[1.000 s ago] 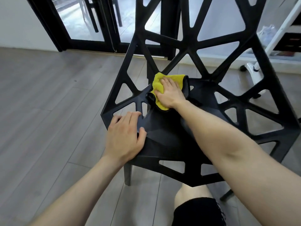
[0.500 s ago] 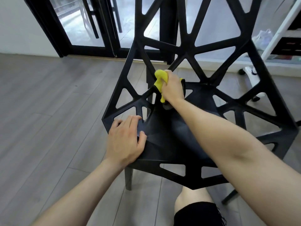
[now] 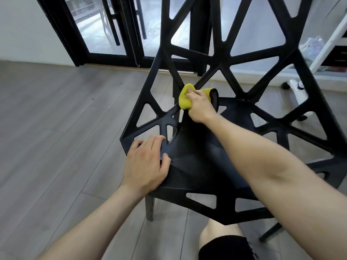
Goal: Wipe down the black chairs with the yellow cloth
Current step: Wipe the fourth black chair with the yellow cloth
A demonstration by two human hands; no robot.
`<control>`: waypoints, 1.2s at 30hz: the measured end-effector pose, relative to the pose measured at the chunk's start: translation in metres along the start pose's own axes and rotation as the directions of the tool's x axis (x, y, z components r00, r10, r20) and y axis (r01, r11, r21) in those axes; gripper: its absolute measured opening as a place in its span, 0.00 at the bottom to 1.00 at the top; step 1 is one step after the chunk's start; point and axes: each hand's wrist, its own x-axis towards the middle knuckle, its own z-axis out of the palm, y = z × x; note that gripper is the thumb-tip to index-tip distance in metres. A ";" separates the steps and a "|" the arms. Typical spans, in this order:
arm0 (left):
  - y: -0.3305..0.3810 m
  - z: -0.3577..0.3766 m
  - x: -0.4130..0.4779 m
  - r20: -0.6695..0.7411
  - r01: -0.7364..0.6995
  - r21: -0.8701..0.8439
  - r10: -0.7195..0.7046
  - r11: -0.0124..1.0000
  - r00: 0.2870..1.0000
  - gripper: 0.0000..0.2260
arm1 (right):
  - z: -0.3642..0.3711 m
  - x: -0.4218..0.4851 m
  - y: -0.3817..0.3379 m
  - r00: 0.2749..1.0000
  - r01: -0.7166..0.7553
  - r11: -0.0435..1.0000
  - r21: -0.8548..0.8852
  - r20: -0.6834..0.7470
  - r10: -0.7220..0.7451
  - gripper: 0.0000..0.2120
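- Where the seat meets the backrest struts, the right hand point(image 3: 200, 106) bunches the cloth point(image 3: 184, 100), fingers curled round it, pressing it against the chair point(image 3: 197, 162).
- The left hand point(image 3: 145, 166) lies flat on the seat's front left corner, fingers nearly straight, holding nothing.
- Grey plank floor point(image 3: 56, 119) lies beneath.

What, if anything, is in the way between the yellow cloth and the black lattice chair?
Nothing visible. The right hand holds the bunched yellow cloth against the black lattice chair where seat meets back; the left hand rests on the seat's left edge, apart.
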 end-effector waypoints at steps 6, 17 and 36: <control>-0.001 0.001 0.001 0.006 -0.009 -0.008 0.009 1.000 1.000 0.17 | -0.016 -0.024 0.007 0.965 -0.009 0.999 0.041 0.263 -0.002 0.27; -0.002 0.002 0.003 -0.012 -0.030 -0.006 0.030 1.000 0.999 0.15 | -0.028 -0.106 0.007 0.900 0.132 0.990 -0.044 0.425 -0.101 0.31; -0.007 -0.013 0.007 -0.209 -0.108 -0.116 0.082 0.987 0.974 0.09 | -0.027 -0.162 -0.017 0.929 0.026 0.976 -0.217 0.366 0.056 0.28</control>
